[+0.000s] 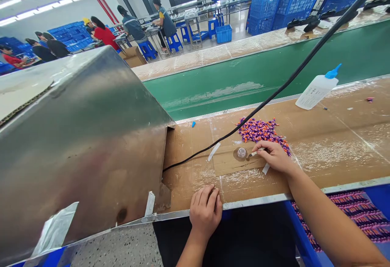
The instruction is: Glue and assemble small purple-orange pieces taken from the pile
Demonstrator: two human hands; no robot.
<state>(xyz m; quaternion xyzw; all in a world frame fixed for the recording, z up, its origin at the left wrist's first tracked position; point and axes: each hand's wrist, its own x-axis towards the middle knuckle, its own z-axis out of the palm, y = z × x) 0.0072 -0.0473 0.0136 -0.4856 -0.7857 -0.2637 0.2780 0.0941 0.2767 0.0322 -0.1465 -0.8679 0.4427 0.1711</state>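
My right hand rests on the cardboard-covered bench, fingers pinched on a thin white stick whose tip points at a small clear round cap on a brown stain. Just behind it lies a heap of small purple and orange pieces. My left hand sits at the bench's front edge, fingers curled loosely with their tips on the cardboard, holding nothing I can see.
A big sheet-metal hood fills the left. A black cable crosses the bench. A white squeeze bottle with a blue nozzle lies at the right. Behind runs a green conveyor belt. A blue crate holds more purple pieces. People work far back.
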